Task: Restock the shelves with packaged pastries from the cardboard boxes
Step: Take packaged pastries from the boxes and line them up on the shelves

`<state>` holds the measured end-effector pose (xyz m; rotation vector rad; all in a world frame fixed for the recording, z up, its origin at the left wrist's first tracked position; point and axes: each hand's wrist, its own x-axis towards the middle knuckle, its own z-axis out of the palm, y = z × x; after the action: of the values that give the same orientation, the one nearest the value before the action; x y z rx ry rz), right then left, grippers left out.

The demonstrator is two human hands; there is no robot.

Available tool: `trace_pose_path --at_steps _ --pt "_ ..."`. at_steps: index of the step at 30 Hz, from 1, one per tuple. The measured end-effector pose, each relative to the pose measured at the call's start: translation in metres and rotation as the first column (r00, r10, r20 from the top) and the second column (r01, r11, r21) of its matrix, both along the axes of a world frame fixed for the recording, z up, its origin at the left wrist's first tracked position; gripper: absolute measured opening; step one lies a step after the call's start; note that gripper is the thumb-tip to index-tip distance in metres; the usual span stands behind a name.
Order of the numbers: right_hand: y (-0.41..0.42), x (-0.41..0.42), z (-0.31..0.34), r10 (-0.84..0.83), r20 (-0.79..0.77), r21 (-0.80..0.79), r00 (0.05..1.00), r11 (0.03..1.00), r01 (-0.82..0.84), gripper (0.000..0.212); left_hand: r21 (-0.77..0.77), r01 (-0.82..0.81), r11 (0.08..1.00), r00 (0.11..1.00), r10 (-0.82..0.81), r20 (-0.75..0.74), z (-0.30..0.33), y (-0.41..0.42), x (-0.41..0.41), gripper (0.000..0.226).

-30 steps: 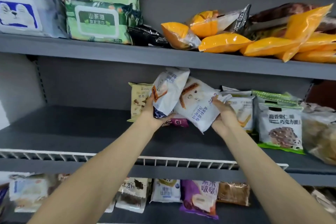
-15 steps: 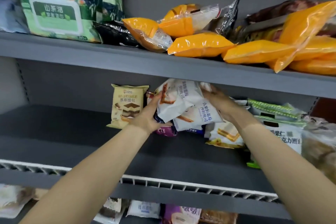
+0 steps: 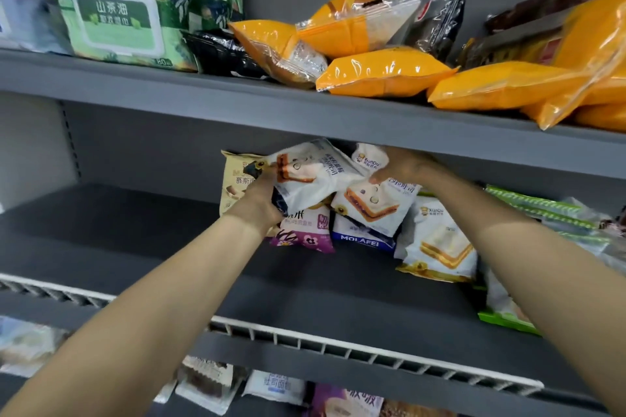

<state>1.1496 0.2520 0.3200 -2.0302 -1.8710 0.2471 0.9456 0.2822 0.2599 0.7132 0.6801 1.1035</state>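
Note:
Deep in the middle grey shelf (image 3: 169,247), my left hand (image 3: 261,200) grips a white sandwich-bread packet (image 3: 308,176) by its lower left side. My right hand (image 3: 403,164) holds the top of a second white sandwich packet (image 3: 372,206) that leans against the first. Both packets sit on top of a purple packet (image 3: 305,230) and a blue-and-white MOLAFEI packet (image 3: 362,235). A beige mousse-bread packet (image 3: 233,186) stands upright behind my left hand. No cardboard box is in view.
Another white sandwich packet (image 3: 440,240) and green-edged packets (image 3: 542,213) lie to the right. The top shelf holds orange bags (image 3: 382,73), black bags and green wet-wipe packs (image 3: 118,20). A white wire rail (image 3: 338,342) fronts the middle shelf; more packets (image 3: 342,403) lie on the shelf below.
Both hands have pushed the two white packets further back and up onto the stacked packets. The view has moved closer and shifted left.

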Motion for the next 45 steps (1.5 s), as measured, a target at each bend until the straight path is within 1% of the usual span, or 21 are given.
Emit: trace_pose_path --at_steps 2,4,6,8,10,14,17,18,19,20,21,22,24,27,29,32,34,36,39,42,45 --pt "0.005 -0.008 -0.003 0.029 0.184 -0.031 0.982 0.999 -0.024 0.067 -0.076 0.044 0.996 0.999 -0.044 0.0 -0.003 0.004 -0.005 0.049" --pt "0.013 -0.009 -0.015 0.045 0.316 -0.031 0.948 0.999 -0.037 0.052 -0.1 0.158 0.982 0.985 -0.149 0.091 -0.003 0.002 -0.009 0.047" --pt "0.017 -0.01 -0.033 -0.031 0.406 0.011 0.913 1.0 0.03 0.044 -0.088 0.203 0.975 0.974 -0.192 0.117 -0.005 0.005 -0.009 0.041" --pt "0.017 -0.01 -0.057 -0.128 0.522 0.104 0.843 0.991 0.086 0.049 -0.061 0.128 0.99 0.991 -0.125 0.051 -0.008 0.01 -0.008 0.04" --pt "0.013 -0.011 -0.082 -0.185 0.526 0.236 0.83 0.97 0.067 0.057 -0.051 0.066 0.997 0.996 -0.069 -0.061 -0.012 0.014 -0.006 0.04" --pt "0.0 -0.02 -0.1 -0.111 0.204 0.404 0.973 0.915 0.019 0.052 0.0 -0.029 1.0 0.98 0.028 -0.197 -0.016 0.019 -0.001 0.042" --pt "-0.001 -0.012 -0.096 -0.103 0.058 0.502 0.993 0.863 0.06 0.057 0.104 -0.079 0.991 0.945 0.108 -0.31 -0.016 0.019 0.004 0.042" --pt "0.001 -0.007 -0.091 -0.091 -0.122 0.544 0.988 0.827 0.143 0.047 0.153 -0.089 0.984 0.928 0.138 -0.347 -0.015 0.018 0.004 0.04" --pt "-0.002 -0.007 -0.081 -0.021 -0.366 0.546 0.931 0.805 0.232 0.034 0.195 -0.09 0.977 0.92 0.157 -0.36 -0.015 0.018 0.004 0.04" --pt "-0.008 -0.007 -0.072 0.081 -0.596 0.497 0.799 0.819 0.288 0.022 0.233 -0.072 0.97 0.917 0.156 -0.367 -0.015 0.018 0.002 0.041" --pt "-0.013 -0.007 -0.064 0.148 -0.745 0.419 0.65 0.862 0.285 0.014 0.274 -0.038 0.961 0.918 0.141 -0.37 -0.014 0.017 0.001 0.039" --pt "-0.018 -0.007 -0.057 0.149 -0.796 0.338 0.587 0.914 0.225 0.015 0.31 0.011 0.951 0.92 0.112 -0.375 -0.013 0.013 0.002 0.034" --pt "-0.029 -0.007 -0.052 0.127 -0.794 0.199 0.594 0.978 0.056 0.04 0.36 0.085 0.929 0.938 0.048 -0.343 -0.01 0.008 0.005 0.021" --pt "-0.032 -0.001 -0.048 0.182 -0.742 0.255 0.645 0.967 0.021 0.052 0.408 0.076 0.91 0.928 0.085 -0.363 -0.007 0.002 0.017 0.016" --pt "-0.033 0.003 -0.039 0.186 -0.643 0.323 0.743 0.945 0.042 0.056 0.526 0.063 0.848 0.843 0.237 -0.483 -0.009 0.003 0.02 0.035" --pt "-0.034 0.009 -0.022 0.226 -0.36 0.299 0.905 0.947 -0.118 0.053 0.679 0.213 0.702 0.689 0.385 -0.614 -0.015 0.006 0.022 0.084" --pt "-0.034 0.008 -0.013 0.237 -0.13 0.207 0.963 0.956 -0.208 0.05 0.675 0.37 0.639 0.622 0.369 -0.69 -0.019 0.004 0.027 0.082" --pt "-0.032 0.003 -0.008 0.197 0.079 0.16 0.977 0.965 -0.208 0.051 0.609 0.463 0.644 0.563 0.318 -0.763 -0.021 0.0 0.035 0.066" --pt "-0.027 -0.006 -0.024 0.071 0.259 0.133 0.963 0.985 -0.108 0.057 0.576 0.469 0.669 0.45 0.38 -0.808 -0.032 -0.002 0.048 0.053" --pt "-0.026 -0.013 -0.058 -0.01 0.411 0.135 0.911 0.99 -0.05 0.053 0.539 0.448 0.713 0.385 0.391 -0.836 -0.052 -0.005 0.055 0.058" --pt "-0.024 -0.012 -0.081 -0.09 0.485 0.252 0.87 0.967 -0.04 0.061 0.473 0.411 0.779 0.35 0.344 -0.871 -0.068 -0.007 0.059 0.068"
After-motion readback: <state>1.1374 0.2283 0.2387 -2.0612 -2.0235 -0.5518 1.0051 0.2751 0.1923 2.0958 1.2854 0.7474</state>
